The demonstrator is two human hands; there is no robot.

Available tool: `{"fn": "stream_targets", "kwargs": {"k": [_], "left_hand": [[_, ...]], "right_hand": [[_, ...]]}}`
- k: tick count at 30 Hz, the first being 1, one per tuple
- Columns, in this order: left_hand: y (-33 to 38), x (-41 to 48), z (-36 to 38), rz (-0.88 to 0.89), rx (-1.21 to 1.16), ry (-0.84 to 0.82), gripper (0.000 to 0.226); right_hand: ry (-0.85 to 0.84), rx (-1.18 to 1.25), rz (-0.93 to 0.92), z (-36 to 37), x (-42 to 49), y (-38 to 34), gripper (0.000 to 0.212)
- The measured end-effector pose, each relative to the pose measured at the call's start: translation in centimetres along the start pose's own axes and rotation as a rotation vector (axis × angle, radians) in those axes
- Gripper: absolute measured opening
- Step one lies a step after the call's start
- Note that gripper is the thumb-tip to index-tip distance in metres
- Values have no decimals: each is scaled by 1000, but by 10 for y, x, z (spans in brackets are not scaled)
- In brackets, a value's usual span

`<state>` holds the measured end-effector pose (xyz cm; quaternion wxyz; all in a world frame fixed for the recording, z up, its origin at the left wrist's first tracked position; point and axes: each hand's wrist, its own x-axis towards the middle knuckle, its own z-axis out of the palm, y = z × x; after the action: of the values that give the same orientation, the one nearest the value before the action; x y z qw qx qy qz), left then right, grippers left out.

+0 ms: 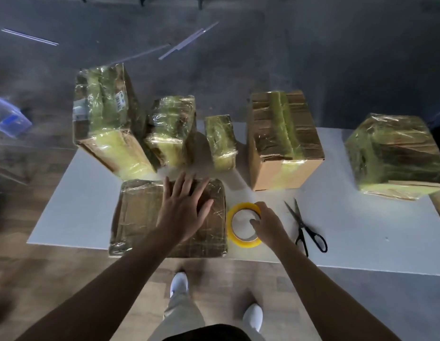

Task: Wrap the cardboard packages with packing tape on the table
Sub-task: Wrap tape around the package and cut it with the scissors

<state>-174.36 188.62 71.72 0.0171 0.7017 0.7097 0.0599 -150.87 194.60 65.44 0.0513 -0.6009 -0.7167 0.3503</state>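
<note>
Two bare arms (103, 279) are reaching over the white table's (79, 205) near edge, the left hand (184, 205) pressing flat, fingers spread, on a squarish cardboard package (140, 217) glossy with crinkled tape. Five more wrapped boxes (283, 143) are standing in a row behind it. The right hand (268, 222) is pinching the rim of one yellow tape roll (246, 243) lying hole-up just beside the package, with one pair of black scissors (303, 226) pointing away.

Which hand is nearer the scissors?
Right. The right hand grips the tape roll, just left of the scissors; the left hand lies flat on the package, farther left beyond the roll.
</note>
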Motion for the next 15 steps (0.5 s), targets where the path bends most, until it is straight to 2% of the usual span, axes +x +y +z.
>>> {"fn": "stream_targets", "kwargs": {"k": [6,11,15], "left_hand": [[-1,3,4,-12,53,-14,59],[3,3,0,-29,55,-23,60],[8,2,-8,-40,53,-17,58]], "right_hand": [[-4,-34,-119,-5,-3,10,33],[-171,-103,-166,-5,-15,24,39],[-102,-92,-134,-3,-14,19,45]]}}
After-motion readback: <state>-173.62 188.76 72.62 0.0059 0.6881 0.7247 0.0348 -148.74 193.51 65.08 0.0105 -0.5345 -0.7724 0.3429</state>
